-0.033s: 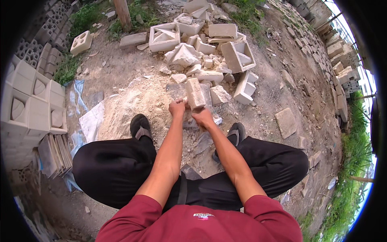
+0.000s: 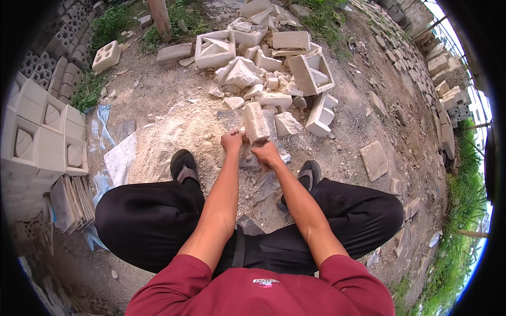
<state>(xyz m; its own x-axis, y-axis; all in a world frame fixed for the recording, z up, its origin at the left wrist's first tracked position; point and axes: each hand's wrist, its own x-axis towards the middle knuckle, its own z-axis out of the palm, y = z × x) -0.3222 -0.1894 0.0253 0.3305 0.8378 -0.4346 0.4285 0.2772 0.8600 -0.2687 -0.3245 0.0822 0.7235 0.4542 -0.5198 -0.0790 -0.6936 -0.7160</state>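
A dusty, pale oblong block (image 2: 255, 122) stands out over a flat grey slab (image 2: 230, 120) on the ground in front of me. My right hand (image 2: 267, 153) is closed at the block's near end; whether a handle is hidden in that fist, I cannot make out. To its left, my left hand (image 2: 232, 141) is closed low over the slab, its fingertips by a small pale bit. What those fingers hold, if anything, is too small to name. Beside the slab, on the left, spreads a heap of pale crushed rubble (image 2: 176, 139).
Beyond the slab lies a pile of broken pale blocks (image 2: 240, 72), with a hollow block (image 2: 312, 73) at its right. Moulded blocks (image 2: 45, 126) are stacked at far left, above leaning thin slabs (image 2: 74, 203). A flat stone (image 2: 373, 160) lies to the right. My sandalled feet flank the slab.
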